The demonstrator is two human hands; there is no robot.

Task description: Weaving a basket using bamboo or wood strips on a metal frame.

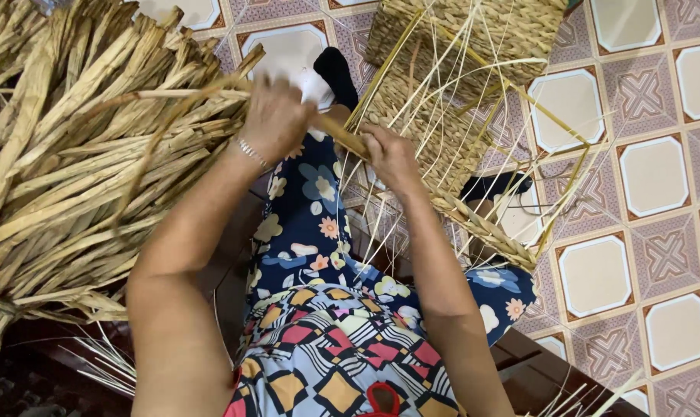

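Flat reed strand (342, 135) is being gripped taut by closed left hand (277, 116) & right hand (388, 154) fingers, for weaving into the half-made basket (442, 85) w/ the dried-reed bundle (80, 147) being kept beside.

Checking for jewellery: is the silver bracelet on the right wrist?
No, the silver bracelet circles the wrist of the left hand; the right hand is bare.

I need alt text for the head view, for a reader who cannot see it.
Seen from above, a seated person's left hand and right hand grip a straw strand at a half-woven basket. A dried straw bundle lies at left, over a patterned tile floor.
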